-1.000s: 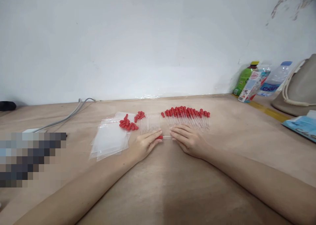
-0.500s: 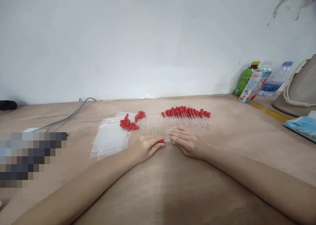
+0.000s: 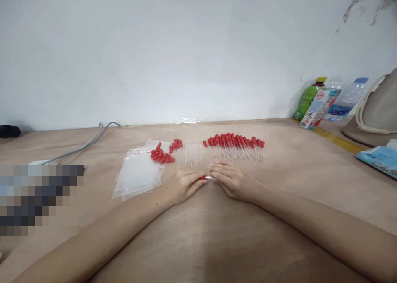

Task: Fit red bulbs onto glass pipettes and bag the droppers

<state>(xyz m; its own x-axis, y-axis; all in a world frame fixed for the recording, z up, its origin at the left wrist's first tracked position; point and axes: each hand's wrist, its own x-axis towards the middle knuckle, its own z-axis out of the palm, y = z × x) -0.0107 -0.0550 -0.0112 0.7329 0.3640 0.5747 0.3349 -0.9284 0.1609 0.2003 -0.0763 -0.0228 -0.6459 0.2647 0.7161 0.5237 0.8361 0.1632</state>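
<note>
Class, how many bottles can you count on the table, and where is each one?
3, grouped at the right against the wall: the green bottle leftmost, the labelled bottle in the middle, the blue-capped bottle rightmost. More may be hidden behind.

left forearm point(image 3: 114, 237): bare | small dark spot point(image 3: 156, 204), apparently | right forearm point(image 3: 313, 219): bare

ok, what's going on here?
A person's left hand grips a red bulb while the right hand holds the clear tube joined to it. Beyond the hands lie bare tubes, with bulb-topped tubes to their right. Loose red bulbs and clear plastic bags lie to the left.
</note>
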